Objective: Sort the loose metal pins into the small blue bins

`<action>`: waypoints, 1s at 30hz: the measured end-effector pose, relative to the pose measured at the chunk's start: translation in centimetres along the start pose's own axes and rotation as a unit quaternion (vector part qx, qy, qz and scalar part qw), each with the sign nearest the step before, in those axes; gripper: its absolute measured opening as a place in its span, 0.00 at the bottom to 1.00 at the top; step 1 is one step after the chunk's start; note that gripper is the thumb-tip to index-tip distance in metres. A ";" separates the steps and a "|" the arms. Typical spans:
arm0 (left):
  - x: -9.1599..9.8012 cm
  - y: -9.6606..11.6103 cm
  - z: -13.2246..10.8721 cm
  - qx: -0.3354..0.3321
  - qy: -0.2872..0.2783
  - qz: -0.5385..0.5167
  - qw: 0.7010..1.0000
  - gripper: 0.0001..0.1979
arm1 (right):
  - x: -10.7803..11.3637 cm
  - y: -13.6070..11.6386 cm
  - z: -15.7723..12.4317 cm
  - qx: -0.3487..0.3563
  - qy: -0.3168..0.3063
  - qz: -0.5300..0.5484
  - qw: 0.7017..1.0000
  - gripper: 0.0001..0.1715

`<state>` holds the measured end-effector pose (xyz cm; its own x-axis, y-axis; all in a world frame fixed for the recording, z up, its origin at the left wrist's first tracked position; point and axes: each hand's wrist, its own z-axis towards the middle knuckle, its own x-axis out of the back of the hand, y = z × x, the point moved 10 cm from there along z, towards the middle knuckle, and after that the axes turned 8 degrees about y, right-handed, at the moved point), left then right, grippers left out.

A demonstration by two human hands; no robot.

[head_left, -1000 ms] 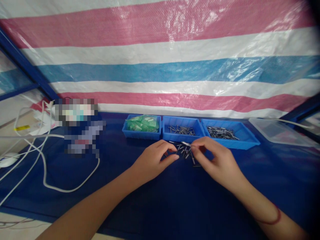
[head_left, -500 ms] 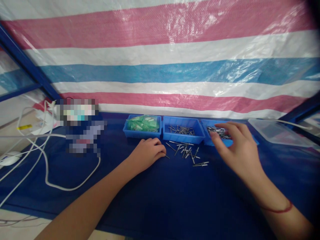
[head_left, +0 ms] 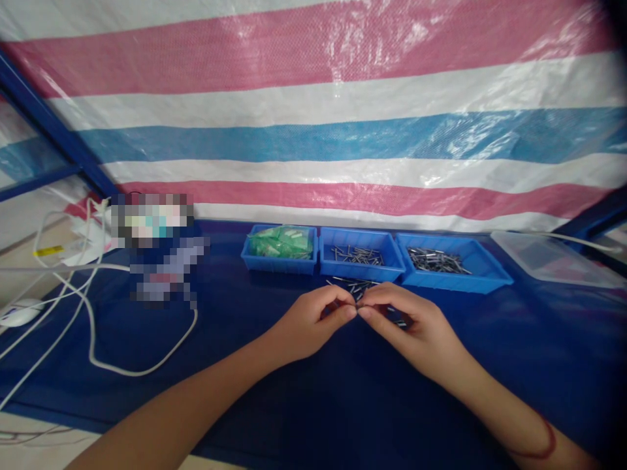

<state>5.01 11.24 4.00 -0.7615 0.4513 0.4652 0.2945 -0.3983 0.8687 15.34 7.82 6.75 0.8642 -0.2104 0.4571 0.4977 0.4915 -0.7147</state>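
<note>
My left hand and my right hand meet fingertip to fingertip above the table. Both are closed in a pinch on a small metal rivet, mostly covered by the fingers. Behind and beneath them lies a loose pile of rivets, thin metal pins partly hidden by my hands. A middle blue bin just beyond holds more rivets, and the right blue bin contains a denser heap of them.
The left blue bin holds a green plastic package. A clear plastic lid or tray lies at the right. White cables and a white mouse are on the left of the blue table. A striped sheet hangs behind.
My right hand has left the right bin, moved left and closed in a pinch. My left hand has moved right with its rivet, and the fingertips of both hands now meet.
</note>
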 end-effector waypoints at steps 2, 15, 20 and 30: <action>-0.1 -0.3 0.0 0.012 -0.001 -0.008 1.000 0.12 | 0.0 0.1 0.0 -0.009 0.003 0.010 1.000 0.04; -0.9 -0.3 -0.1 0.004 -0.043 0.002 0.999 0.12 | 0.3 -0.5 0.2 0.002 0.013 -0.007 1.000 0.04; 0.0 -0.9 0.2 0.040 0.002 -0.006 0.999 0.13 | 0.7 -0.1 0.3 -0.012 0.030 -0.029 0.999 0.03; 1.6 0.4 0.5 -0.053 0.060 0.130 0.988 0.11 | 5.8 2.7 1.5 0.015 0.132 -0.158 0.978 0.04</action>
<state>4.22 12.19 5.16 -0.7330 0.2272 0.6412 0.4324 -0.5720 0.6970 21.63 9.21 8.30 0.6586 -0.5654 0.4966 0.7440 0.3904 -0.5422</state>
